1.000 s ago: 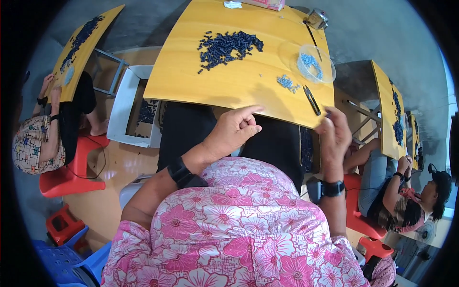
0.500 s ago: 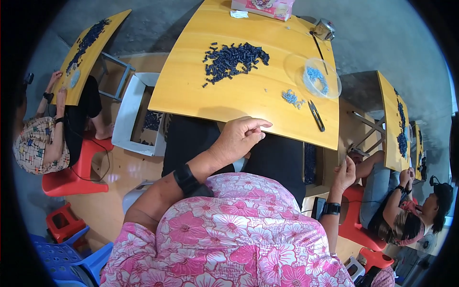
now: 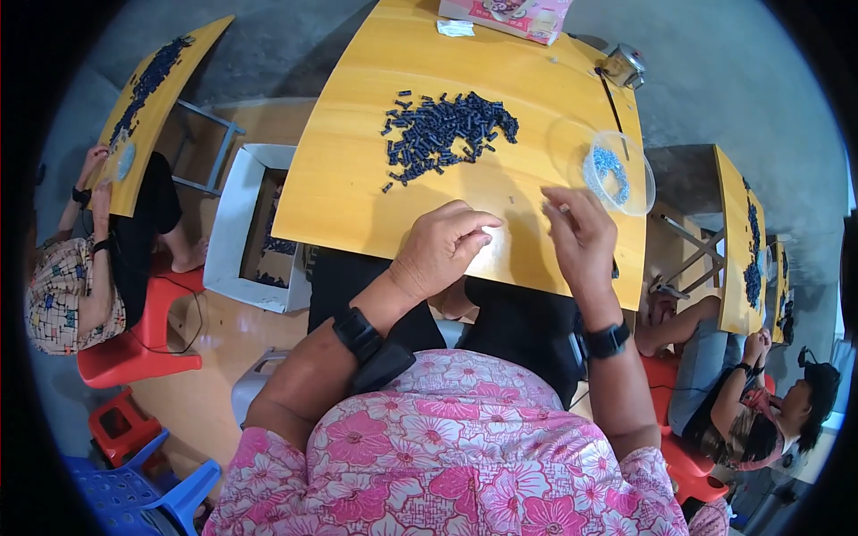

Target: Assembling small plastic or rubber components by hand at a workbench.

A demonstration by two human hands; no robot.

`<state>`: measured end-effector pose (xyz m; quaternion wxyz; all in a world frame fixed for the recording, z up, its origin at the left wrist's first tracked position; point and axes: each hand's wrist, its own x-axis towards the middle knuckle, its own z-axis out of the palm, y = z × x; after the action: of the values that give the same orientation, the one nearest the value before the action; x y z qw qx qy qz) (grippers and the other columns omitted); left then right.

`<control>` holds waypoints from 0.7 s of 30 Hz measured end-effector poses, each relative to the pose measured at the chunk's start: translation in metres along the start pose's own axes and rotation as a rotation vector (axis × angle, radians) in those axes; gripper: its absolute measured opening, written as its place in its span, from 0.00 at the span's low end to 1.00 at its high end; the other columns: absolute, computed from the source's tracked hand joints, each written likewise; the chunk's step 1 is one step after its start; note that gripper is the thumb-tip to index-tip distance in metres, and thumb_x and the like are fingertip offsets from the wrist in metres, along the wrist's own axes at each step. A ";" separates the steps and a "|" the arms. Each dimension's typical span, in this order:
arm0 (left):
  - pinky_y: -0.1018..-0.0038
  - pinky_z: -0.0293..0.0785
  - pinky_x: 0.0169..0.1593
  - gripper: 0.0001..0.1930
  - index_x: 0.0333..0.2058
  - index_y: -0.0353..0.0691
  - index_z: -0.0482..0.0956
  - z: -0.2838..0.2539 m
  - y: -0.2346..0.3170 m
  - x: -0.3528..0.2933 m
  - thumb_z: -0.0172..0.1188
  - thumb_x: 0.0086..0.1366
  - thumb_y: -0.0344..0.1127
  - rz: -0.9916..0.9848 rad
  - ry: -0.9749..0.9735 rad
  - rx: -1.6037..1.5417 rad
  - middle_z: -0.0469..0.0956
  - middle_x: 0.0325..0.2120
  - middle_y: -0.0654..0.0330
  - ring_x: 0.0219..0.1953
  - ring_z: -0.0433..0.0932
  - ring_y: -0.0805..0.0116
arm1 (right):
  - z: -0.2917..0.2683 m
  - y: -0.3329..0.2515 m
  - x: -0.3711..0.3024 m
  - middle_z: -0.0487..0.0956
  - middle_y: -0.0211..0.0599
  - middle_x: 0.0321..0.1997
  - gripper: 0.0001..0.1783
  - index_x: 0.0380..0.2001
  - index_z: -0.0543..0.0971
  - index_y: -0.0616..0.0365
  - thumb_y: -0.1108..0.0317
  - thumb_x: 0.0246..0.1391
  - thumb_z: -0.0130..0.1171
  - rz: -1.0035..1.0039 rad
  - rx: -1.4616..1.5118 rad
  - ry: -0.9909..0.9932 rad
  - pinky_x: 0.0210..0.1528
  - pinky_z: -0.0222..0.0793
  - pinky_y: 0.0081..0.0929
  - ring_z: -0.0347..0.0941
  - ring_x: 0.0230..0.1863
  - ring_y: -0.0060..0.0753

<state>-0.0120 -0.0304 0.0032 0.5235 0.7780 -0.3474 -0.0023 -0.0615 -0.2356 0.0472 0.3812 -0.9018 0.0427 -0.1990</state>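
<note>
My left hand (image 3: 444, 248) is held over the table's near edge, thumb and forefinger pinched together. Whatever sits between those fingertips is too small to make out. Over the right front of the table is my right hand (image 3: 583, 241), slightly blurred, its thumb and forefinger curved and a little apart. Nothing shows between them. It covers the spot where small light-blue pieces and the snips lay. Beyond my left hand spreads a pile of short black tubular pieces (image 3: 438, 134). A clear round tub (image 3: 645, 183) holding light-blue pieces (image 3: 611, 170) stands just past my right hand.
On the yellow table (image 3: 344, 134) are a pink package (image 3: 536, 25), a metal cup (image 3: 623, 64) and a thin dark stick (image 3: 613, 105). A white box (image 3: 234, 237) with black pieces stands at left. Co-workers sit at tables (image 3: 183, 76) on both sides.
My right hand has come up from beside my lap at the right to above the table's right front. My left hand stays pinched in about the same place. The view has shifted slightly.
</note>
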 end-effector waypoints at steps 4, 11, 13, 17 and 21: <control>0.69 0.76 0.40 0.10 0.38 0.38 0.83 0.001 -0.003 0.001 0.60 0.56 0.27 -0.123 0.033 -0.120 0.79 0.31 0.53 0.34 0.79 0.56 | 0.035 0.011 0.059 0.79 0.44 0.34 0.12 0.38 0.83 0.55 0.77 0.50 0.58 -0.204 -0.125 -0.047 0.35 0.72 0.35 0.77 0.32 0.46; 0.69 0.76 0.35 0.11 0.41 0.44 0.81 -0.002 -0.010 0.000 0.58 0.59 0.28 -0.122 0.030 -0.130 0.78 0.30 0.57 0.30 0.79 0.60 | 0.067 0.017 0.104 0.79 0.43 0.37 0.08 0.34 0.82 0.52 0.68 0.50 0.57 -0.134 -0.426 -0.206 0.41 0.74 0.43 0.78 0.38 0.50; 0.67 0.75 0.38 0.12 0.40 0.43 0.82 -0.004 -0.007 0.001 0.57 0.58 0.28 -0.182 0.007 -0.165 0.77 0.30 0.55 0.32 0.78 0.57 | 0.071 0.014 0.105 0.78 0.42 0.36 0.08 0.33 0.82 0.51 0.66 0.49 0.58 -0.132 -0.467 -0.225 0.41 0.75 0.43 0.78 0.38 0.50; 0.67 0.75 0.38 0.12 0.41 0.43 0.82 -0.006 -0.008 0.002 0.56 0.58 0.29 -0.146 -0.001 -0.164 0.77 0.30 0.55 0.32 0.78 0.57 | 0.072 0.015 0.103 0.77 0.41 0.35 0.07 0.29 0.81 0.49 0.61 0.47 0.61 -0.160 -0.486 -0.222 0.40 0.75 0.44 0.78 0.35 0.49; 0.67 0.75 0.38 0.12 0.41 0.43 0.81 -0.007 -0.007 0.002 0.56 0.58 0.29 -0.133 0.000 -0.168 0.77 0.30 0.55 0.32 0.78 0.57 | 0.070 0.016 0.103 0.77 0.41 0.35 0.06 0.27 0.79 0.51 0.62 0.48 0.60 -0.196 -0.501 -0.251 0.38 0.76 0.44 0.78 0.33 0.50</control>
<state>-0.0041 -0.0244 0.0017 0.5856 0.7527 -0.2934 -0.0661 0.0612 -0.2230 0.0255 0.1279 -0.9852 -0.0445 -0.1049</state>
